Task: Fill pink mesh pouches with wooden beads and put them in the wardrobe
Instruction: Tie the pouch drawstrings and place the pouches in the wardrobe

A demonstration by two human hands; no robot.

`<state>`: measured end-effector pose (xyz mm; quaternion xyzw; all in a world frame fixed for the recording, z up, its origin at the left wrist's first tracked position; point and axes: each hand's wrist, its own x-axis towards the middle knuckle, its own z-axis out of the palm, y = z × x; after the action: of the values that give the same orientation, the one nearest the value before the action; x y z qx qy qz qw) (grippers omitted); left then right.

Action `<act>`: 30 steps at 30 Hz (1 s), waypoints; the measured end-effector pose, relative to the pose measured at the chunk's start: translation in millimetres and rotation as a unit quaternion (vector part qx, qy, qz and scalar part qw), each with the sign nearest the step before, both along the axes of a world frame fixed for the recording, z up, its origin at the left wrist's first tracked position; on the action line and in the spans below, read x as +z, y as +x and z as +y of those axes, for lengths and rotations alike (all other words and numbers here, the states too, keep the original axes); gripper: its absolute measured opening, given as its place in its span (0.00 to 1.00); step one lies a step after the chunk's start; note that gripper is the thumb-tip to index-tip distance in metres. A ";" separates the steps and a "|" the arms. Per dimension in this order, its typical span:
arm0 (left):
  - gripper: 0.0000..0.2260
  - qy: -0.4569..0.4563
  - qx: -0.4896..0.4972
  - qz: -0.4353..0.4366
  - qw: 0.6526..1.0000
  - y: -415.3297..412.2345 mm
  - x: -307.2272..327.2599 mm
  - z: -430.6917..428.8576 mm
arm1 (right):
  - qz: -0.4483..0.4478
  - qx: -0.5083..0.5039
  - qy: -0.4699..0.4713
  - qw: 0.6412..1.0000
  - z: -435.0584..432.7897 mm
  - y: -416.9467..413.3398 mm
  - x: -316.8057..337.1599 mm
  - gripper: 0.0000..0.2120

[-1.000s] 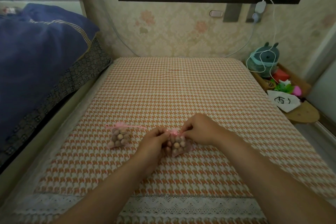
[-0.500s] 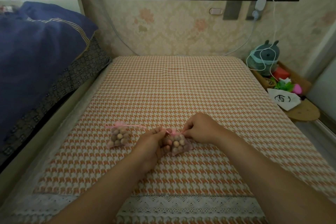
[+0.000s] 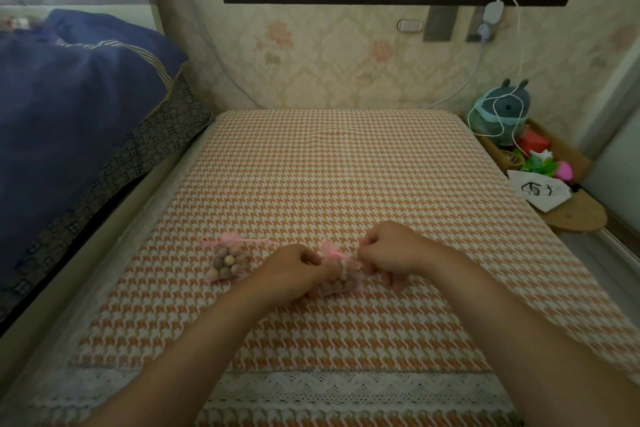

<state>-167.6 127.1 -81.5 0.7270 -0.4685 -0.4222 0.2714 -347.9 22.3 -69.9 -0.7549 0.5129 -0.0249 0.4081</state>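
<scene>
Houndstooth bedspread (image 3: 329,166) — left grip (image 3: 294,267), right grip (image 3: 391,253) pinch bead-filled pouch (image 3: 341,279); second pouch (image 3: 228,262), beaded, just beside.

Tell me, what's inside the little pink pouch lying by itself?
Round wooden beads fill the pink mesh pouch, showing through its netting. A pink ribbon gathers its neck. Beads below the top layer are covered.

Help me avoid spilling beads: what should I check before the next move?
1. Held pink mesh pouch contains wooden beads: ok.
2. Left hand holds that pouch: ok.
3. Right hand pinches its pink ribbon drawstring: ok; knot cannot tell.
4. Second pink mesh pouch lies gathered shut on the orange-and-white houndstooth cover: ok.
5. No loose beads on the cover: ok.
6. Wardrobe in view: not ok.
</scene>
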 end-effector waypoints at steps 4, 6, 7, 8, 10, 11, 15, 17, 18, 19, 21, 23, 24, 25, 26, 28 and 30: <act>0.10 -0.034 -0.009 -0.002 0.999 -8.1 -5.5 -11.9 | -0.064 0.018 0.078 0.995 7.8 4.6 -1.1 0.09; 0.09 -0.060 0.009 -0.003 0.998 -12.2 -8.7 -21.5 | -0.105 0.011 0.081 0.991 5.7 2.3 -2.6 0.08; 0.10 -0.074 0.024 -0.002 0.997 -14.4 -10.5 -27.6 | -0.122 -0.005 0.071 0.990 2.5 0.8 -3.7 0.08; 0.11 -0.086 0.040 0.000 0.996 -16.8 -11.7 -33.5 | -0.136 -0.028 0.060 0.988 -1.0 -1.1 -4.7 0.07; 0.11 -0.106 0.063 0.010 0.992 -22.6 -12.8 -44.6 | -0.150 -0.069 0.029 0.986 -9.2 -5.2 -8.7 0.07; 0.11 -0.111 0.065 0.007 0.992 -25.4 -13.9 -49.3 | -0.146 -0.080 0.014 0.986 -11.9 -6.6 -10.6 0.07; 0.13 -0.119 0.027 -0.083 0.989 -30.1 -14.0 -57.8 | -0.091 -0.063 -0.031 0.993 -12.6 -10.1 -8.8 0.10; 0.16 -0.120 0.027 -0.113 0.986 -25.6 -10.8 -55.7 | -0.045 -0.047 -0.100 0.993 -12.3 -10.7 -2.1 0.11; 0.17 -0.123 0.029 -0.121 0.985 -21.7 -8.3 -53.1 | -0.025 -0.044 -0.139 0.989 -12.0 -9.8 1.6 0.12; 0.17 -0.130 0.032 -0.133 0.982 -16.6 -5.3 -49.8 | -0.014 -0.047 -0.172 0.984 -10.9 -7.2 6.2 0.13; 0.16 -0.149 0.033 -0.169 0.974 -3.9 2.2 -39.9 | -0.040 -0.051 -0.202 0.977 -5.1 1.9 14.1 0.12; 0.15 -0.168 0.037 -0.202 0.964 11.6 8.1 -27.2 | -0.086 -0.042 -0.202 0.975 5.3 16.4 20.0 0.10; 0.15 -0.175 0.042 -0.214 0.960 19.9 9.6 -20.9 | -0.105 -0.035 -0.196 0.974 11.4 24.9 22.4 0.09; 0.14 -0.184 0.048 -0.228 0.955 28.4 11.5 -13.6 | -0.120 -0.029 -0.184 0.975 17.3 34.4 23.6 0.08; 0.14 -0.191 0.053 -0.248 0.948 37.3 12.8 -5.9 | -0.128 -0.018 -0.172 0.977 23.6 44.1 23.9 0.08; 0.14 -0.214 0.065 -0.290 0.931 55.5 13.6 8.7 | -0.121 0.018 -0.165 0.979 33.9 64.2 20.6 0.09; 0.15 -0.229 0.088 -0.321 0.915 73.0 14.6 21.5 | -0.106 0.055 -0.155 0.981 43.8 83.9 16.6 0.10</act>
<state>-94.6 148.6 -66.8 0.7795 -0.5488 -0.0215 0.3012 -264.0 66.1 -53.3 -0.8289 0.4147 -0.1617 0.3389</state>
